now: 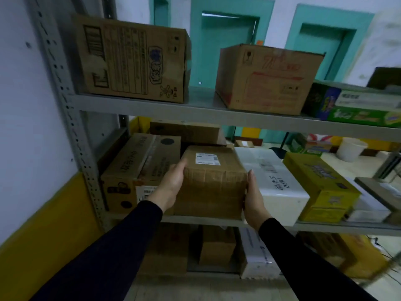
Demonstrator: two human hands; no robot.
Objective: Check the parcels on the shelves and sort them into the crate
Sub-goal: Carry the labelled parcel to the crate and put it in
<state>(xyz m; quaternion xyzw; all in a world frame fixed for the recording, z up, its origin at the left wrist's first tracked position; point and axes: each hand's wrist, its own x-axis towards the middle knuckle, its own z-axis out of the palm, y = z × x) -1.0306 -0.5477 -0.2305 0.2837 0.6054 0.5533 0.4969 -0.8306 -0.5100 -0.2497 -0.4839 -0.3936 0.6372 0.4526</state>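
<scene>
Head view: two hands, left, right, press one taped parcel.

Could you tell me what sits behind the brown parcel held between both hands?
Behind the brown parcel sits another cardboard box, its lower part hidden.
</scene>
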